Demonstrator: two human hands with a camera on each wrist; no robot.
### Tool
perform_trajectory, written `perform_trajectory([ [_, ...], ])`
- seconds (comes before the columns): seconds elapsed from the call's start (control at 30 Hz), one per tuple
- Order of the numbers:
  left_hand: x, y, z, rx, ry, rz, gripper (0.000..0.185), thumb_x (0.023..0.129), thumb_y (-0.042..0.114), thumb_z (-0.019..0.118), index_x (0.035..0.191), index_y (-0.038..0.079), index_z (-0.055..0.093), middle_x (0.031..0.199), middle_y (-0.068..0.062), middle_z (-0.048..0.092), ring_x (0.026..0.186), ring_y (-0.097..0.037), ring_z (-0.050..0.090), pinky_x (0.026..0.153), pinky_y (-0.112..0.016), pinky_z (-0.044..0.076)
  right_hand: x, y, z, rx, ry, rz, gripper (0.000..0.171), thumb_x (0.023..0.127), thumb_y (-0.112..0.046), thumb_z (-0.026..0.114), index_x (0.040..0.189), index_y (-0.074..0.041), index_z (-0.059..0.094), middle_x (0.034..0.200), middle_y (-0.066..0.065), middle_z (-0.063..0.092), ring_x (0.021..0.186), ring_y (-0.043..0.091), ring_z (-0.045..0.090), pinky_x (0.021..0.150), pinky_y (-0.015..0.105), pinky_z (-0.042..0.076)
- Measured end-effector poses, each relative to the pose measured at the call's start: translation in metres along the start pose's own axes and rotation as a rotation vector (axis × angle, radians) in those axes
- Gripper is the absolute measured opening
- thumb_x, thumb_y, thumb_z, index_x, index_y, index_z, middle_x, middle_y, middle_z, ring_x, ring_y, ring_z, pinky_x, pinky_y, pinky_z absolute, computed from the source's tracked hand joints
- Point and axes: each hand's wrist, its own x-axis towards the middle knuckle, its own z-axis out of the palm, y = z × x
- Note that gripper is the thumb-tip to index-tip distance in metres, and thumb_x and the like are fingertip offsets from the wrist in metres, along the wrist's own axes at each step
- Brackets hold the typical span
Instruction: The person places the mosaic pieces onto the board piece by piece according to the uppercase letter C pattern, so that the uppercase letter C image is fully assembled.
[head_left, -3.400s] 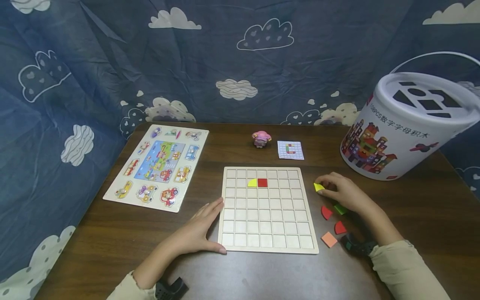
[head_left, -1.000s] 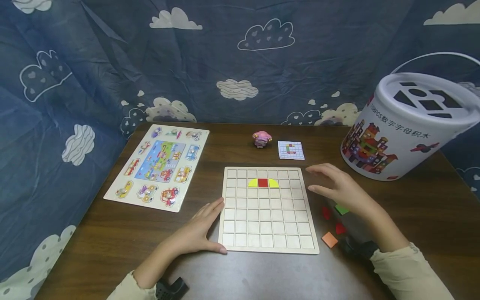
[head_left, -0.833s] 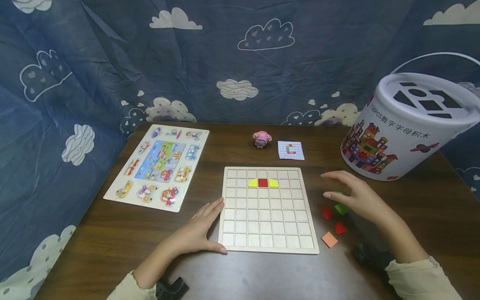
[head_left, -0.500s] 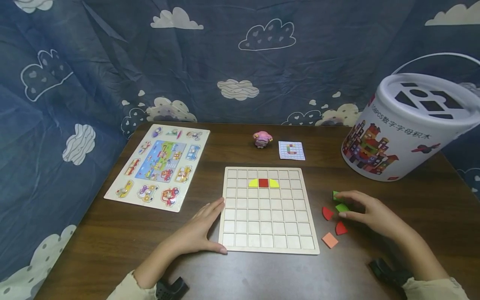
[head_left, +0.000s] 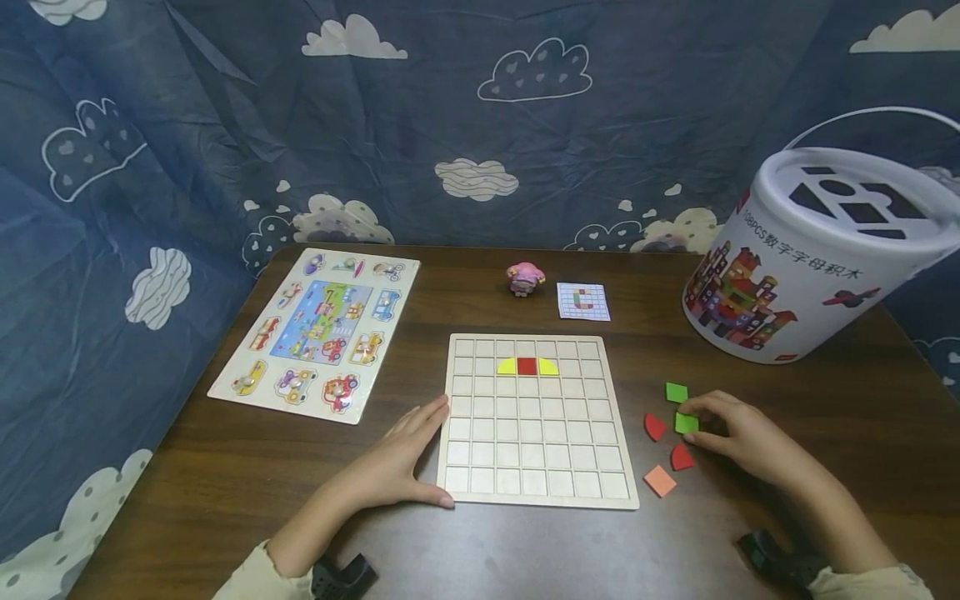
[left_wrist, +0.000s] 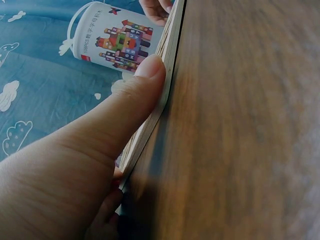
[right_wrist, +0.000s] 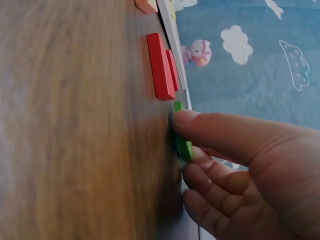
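Note:
A pale wooden grid board (head_left: 536, 467) lies at the table's centre. Its second row holds a yellow quarter-round, a red square (head_left: 527, 366) and another yellow quarter-round. My left hand (head_left: 420, 454) lies flat against the board's left edge, the thumb (left_wrist: 145, 95) along its side. To the right of the board my right hand (head_left: 705, 425) pinches a green square (head_left: 686, 423) that lies on the table; in the right wrist view the green square (right_wrist: 184, 147) sits between thumb and fingers. A second green square (head_left: 677, 392) lies just behind it.
Two red quarter-rounds (head_left: 653, 427) (head_left: 680, 457) and an orange square (head_left: 659, 480) lie between board and right hand. A big white bucket (head_left: 810, 258) stands at the back right. A pattern card (head_left: 582, 301), a pink toy (head_left: 523, 277) and a vehicle puzzle (head_left: 318, 331) lie farther back and left.
The yellow quarter-round that my right hand held now sits right of the red square. The right hand drew back to the loose pieces and took a green square. The left hand stayed.

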Motion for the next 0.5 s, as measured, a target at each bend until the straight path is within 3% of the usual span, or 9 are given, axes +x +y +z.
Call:
perform_trajectory([
  [0.23, 0.001, 0.0, 0.0, 0.005, -0.003, -0.001, 0.117, 0.059, 0.064, 0.069, 0.145, 0.012, 0.011, 0.15, -0.001, 0.008, 0.133, -0.028, 0.009, 0.105, -0.044, 0.011, 0.005, -0.02, -0.005, 0.058, 0.043, -0.04, 0.026, 0.08, -0.012, 0.068, 0.104, -0.007, 0.06, 0.105, 0.011, 0.056, 0.095, 0.029, 0.054, 0.077, 0.049, 0.045],
  [0.5, 0.001, -0.001, 0.001, 0.012, 0.0, 0.004, 0.117, 0.059, 0.064, 0.069, 0.145, 0.011, 0.012, 0.15, -0.001, 0.008, 0.134, -0.023, 0.008, 0.106, -0.041, 0.01, 0.026, -0.063, 0.0, 0.091, 0.13, -0.224, 0.027, 0.079, -0.01, 0.069, 0.104, -0.011, 0.061, 0.101, -0.005, 0.057, 0.092, 0.01, 0.051, 0.076, 0.033, 0.047],
])
